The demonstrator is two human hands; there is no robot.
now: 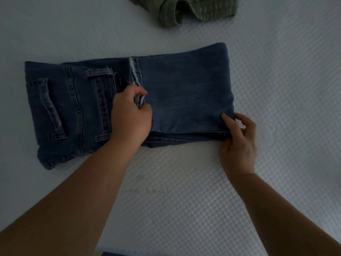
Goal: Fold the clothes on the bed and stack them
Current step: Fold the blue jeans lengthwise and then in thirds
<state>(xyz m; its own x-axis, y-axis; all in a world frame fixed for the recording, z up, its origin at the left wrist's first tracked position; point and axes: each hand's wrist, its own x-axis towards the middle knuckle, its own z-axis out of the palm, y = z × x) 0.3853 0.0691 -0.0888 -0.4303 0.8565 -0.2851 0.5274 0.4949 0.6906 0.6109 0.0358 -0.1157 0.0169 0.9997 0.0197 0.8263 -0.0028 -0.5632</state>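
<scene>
The fold could slip open. The dark blue denim jeans (129,100) are thick and stiff, and the left hand (132,115) pinches only a small bit of the frayed hem, so the top layer may slide crooked or spring back. The jeans lie folded flat on the white bumpy bed (184,182). The right hand (239,143) pinches the near right corner of the fold with its fingers (226,119). A green ribbed top (184,10) waits crumpled, well apart.

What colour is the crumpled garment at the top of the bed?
Green, with a ribbed or checked texture; the garment shows in the head view.
</scene>
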